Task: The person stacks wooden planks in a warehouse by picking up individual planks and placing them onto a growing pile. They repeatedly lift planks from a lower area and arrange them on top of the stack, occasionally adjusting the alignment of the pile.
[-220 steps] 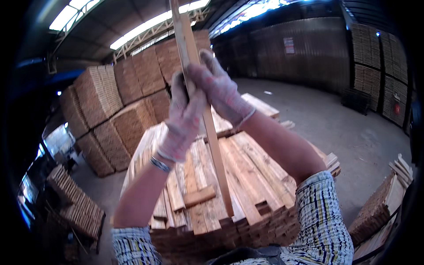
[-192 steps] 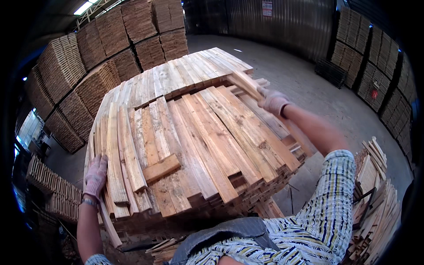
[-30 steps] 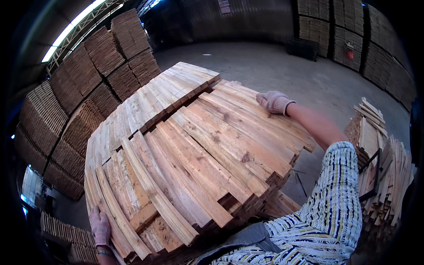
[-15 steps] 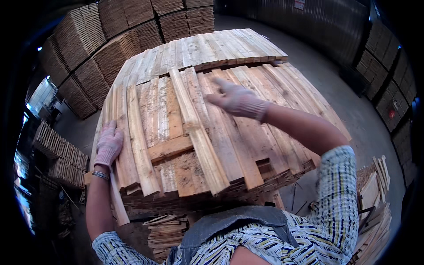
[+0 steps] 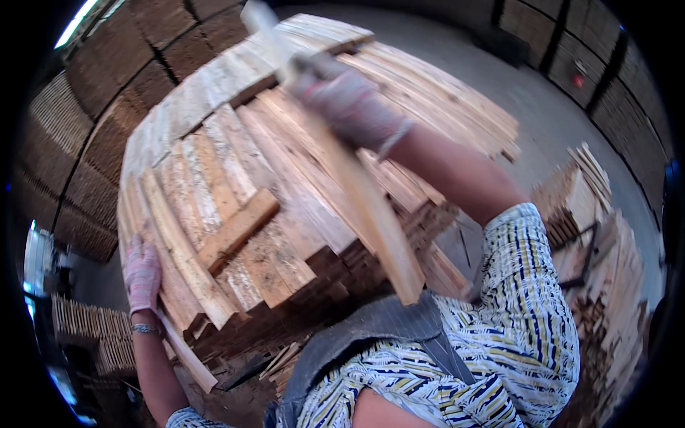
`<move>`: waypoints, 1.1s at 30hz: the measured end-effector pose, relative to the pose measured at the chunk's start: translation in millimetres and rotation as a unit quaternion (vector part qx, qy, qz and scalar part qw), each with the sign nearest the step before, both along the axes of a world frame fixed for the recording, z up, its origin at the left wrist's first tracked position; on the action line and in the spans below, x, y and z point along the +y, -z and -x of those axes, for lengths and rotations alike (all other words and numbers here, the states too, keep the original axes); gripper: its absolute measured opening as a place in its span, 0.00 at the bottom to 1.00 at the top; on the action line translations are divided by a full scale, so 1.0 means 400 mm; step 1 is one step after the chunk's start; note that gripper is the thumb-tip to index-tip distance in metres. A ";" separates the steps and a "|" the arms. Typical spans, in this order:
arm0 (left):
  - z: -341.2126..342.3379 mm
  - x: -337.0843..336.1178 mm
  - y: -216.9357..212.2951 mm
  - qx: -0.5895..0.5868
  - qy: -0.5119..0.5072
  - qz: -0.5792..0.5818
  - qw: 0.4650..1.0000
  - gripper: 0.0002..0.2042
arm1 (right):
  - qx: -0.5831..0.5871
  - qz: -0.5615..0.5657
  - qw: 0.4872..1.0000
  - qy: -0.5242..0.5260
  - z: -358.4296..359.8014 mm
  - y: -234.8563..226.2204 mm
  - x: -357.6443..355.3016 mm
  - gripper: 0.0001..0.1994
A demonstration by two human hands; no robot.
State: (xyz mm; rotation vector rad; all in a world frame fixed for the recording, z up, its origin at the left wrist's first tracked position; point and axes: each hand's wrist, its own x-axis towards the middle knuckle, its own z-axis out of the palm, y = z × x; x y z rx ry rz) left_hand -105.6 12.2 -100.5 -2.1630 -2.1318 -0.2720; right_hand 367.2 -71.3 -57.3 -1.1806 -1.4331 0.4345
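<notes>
My right hand (image 5: 353, 107), in a light knitted glove, grips a long wooden board (image 5: 382, 232) around its middle. The board is raised and tilted over a broad stack of boards, one end toward my apron, and motion blurs it. My left hand (image 5: 143, 274), gloved too, lies with fingers stretched out on the outermost boards at the stack's left side. A narrow slat (image 5: 187, 357) sticks out below that hand toward me. A short wooden piece (image 5: 239, 228) lies crosswise on the dusty lower boards (image 5: 275, 264), beside a lengthwise board (image 5: 182, 250).
A second row of boards (image 5: 189, 96) covers the far part of the stack. Tall lumber stacks (image 5: 107, 50) stand behind on the left, and more (image 5: 556, 43) at the far right. Loose offcuts (image 5: 599, 285) are piled at my right; a smaller slat pile (image 5: 89, 321) stands at left.
My right hand has gone from hovering bare over the boards to gripping one and raising it. My left hand stays on the left side. The view has turned.
</notes>
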 end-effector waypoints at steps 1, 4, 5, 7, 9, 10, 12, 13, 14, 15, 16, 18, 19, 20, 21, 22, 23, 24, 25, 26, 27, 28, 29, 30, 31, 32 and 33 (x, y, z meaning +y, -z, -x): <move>0.020 0.008 0.007 -0.017 -0.005 0.007 1.000 0.30 | 0.058 -0.067 0.995 0.050 -0.051 0.010 -0.059 0.23; 0.102 0.039 0.028 -0.040 0.017 0.008 0.999 0.30 | 0.087 -0.136 0.962 0.221 -0.174 0.032 -0.282 0.27; 0.107 0.044 0.030 -0.046 0.031 0.022 0.998 0.27 | 0.091 -0.179 0.941 0.272 -0.221 0.083 -0.326 0.27; 0.133 0.074 0.035 0.035 0.103 0.038 0.993 0.24 | 0.085 -0.205 0.896 0.385 -0.293 0.186 -0.436 0.28; 0.071 0.039 0.002 0.241 0.114 0.060 0.962 0.21 | 0.279 -0.168 0.864 0.385 -0.193 0.185 -0.515 0.30; 0.112 0.055 0.017 0.225 0.127 0.044 0.965 0.22 | 0.315 -0.219 0.852 0.356 -0.184 0.227 -0.538 0.32; 0.144 0.085 0.041 0.105 0.114 0.023 0.988 0.23 | 0.369 -0.247 0.824 0.352 -0.176 0.319 -0.541 0.34; 0.124 0.080 0.039 0.001 0.090 0.020 0.996 0.25 | 0.392 -0.225 0.806 0.381 -0.151 0.320 -0.529 0.34; 0.101 0.073 0.037 -0.103 0.065 0.019 0.992 0.26 | 0.412 -0.150 0.799 0.411 -0.115 0.313 -0.525 0.33; 0.079 0.066 0.028 -0.117 0.063 0.031 0.991 0.28 | 0.408 -0.125 0.789 0.442 -0.097 0.314 -0.488 0.32; 0.054 0.058 0.015 -0.130 0.062 0.042 0.989 0.30 | 0.405 -0.099 0.777 0.471 -0.082 0.316 -0.451 0.31; 0.020 0.040 -0.006 -0.142 0.066 0.054 0.986 0.33 | 0.335 -0.167 0.770 0.516 -0.132 0.415 -0.317 0.29; 0.012 0.045 -0.017 -0.139 0.074 0.060 0.986 0.34 | 0.290 -0.207 0.766 0.536 -0.152 0.434 -0.278 0.29; 0.040 0.062 -0.008 -0.092 0.051 0.066 0.992 0.34 | 0.243 -0.149 0.758 0.587 -0.148 0.431 -0.261 0.28; 0.057 0.065 -0.002 -0.065 0.048 0.052 0.995 0.34 | 0.196 -0.089 0.741 0.636 -0.143 0.428 -0.247 0.28; 0.068 0.071 0.008 -0.072 0.044 0.047 0.995 0.33 | 0.249 -0.114 0.755 0.595 -0.132 0.414 -0.250 0.28; 0.081 0.075 0.012 -0.079 0.038 0.041 0.995 0.33 | 0.301 -0.137 0.766 0.551 -0.123 0.400 -0.263 0.28; 0.097 0.068 0.025 -0.045 0.070 0.037 0.996 0.30 | 0.298 -0.119 0.786 0.528 -0.096 0.371 -0.295 0.29; 0.100 0.062 0.025 -0.010 0.102 0.034 0.994 0.28 | 0.287 -0.098 0.789 0.534 -0.076 0.361 -0.328 0.30; 0.100 0.054 0.013 0.026 0.131 0.033 0.990 0.25 | 0.362 -0.106 0.787 0.488 -0.062 0.343 -0.361 0.30; 0.066 0.016 -0.001 0.272 0.158 0.007 0.949 0.20 | 0.436 -0.105 0.780 0.436 -0.046 0.342 -0.371 0.30; 0.079 0.020 0.016 0.279 0.187 -0.052 0.941 0.17 | 0.345 -0.106 0.786 0.502 -0.039 0.360 -0.358 0.30; 0.072 0.028 0.020 0.247 0.220 -0.059 0.942 0.16 | 0.247 -0.108 0.781 0.563 -0.035 0.375 -0.337 0.31; 0.074 0.041 0.028 0.242 0.236 -0.083 0.937 0.15 | 0.233 -0.111 0.781 0.568 -0.039 0.374 -0.308 0.31; 0.066 0.045 0.024 0.220 0.213 -0.047 0.951 0.18 | 0.220 -0.114 0.778 0.578 -0.036 0.375 -0.286 0.31; 0.037 0.027 0.012 0.089 0.145 -0.020 0.985 0.23 | 0.223 -0.105 0.783 0.571 -0.020 0.378 -0.281 0.31; 0.007 0.011 -0.003 -0.050 0.077 -0.005 0.996 0.27 | 0.225 -0.108 0.788 0.563 -0.023 0.371 -0.278 0.31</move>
